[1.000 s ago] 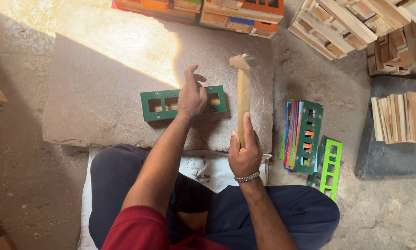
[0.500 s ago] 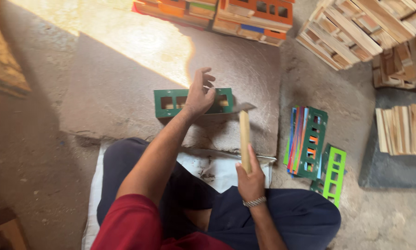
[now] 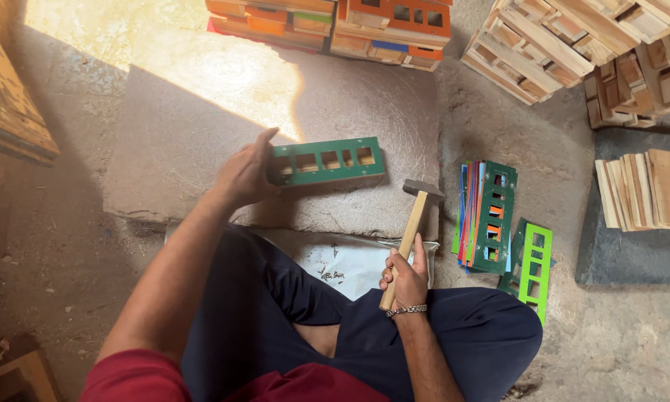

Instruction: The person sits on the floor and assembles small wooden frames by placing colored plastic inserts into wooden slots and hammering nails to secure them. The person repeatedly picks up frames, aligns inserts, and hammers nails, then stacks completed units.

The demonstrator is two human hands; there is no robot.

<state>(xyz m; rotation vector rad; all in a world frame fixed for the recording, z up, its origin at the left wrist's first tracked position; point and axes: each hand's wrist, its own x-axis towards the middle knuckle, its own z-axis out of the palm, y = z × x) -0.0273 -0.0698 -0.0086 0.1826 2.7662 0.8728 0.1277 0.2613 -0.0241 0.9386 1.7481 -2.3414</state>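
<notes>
Moved: I see the hammer lowered since the earlier frame.
Left hand: open, fingertips on the green frame lying on the stone slab.
Frame: probably light, stiff, thin; hold its end.
Right hand: closed around hammer handle.

The green frame's left end hides behind the left hand (wood stacks run off the top edge).

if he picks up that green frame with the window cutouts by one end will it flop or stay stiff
Probably stiff: the green frame looks like a painted wooden box with straight edges. Likely light for its size, since four cutouts open its face. It lies flat on the stone slab at the left hand, so unlikely to roll.
</notes>
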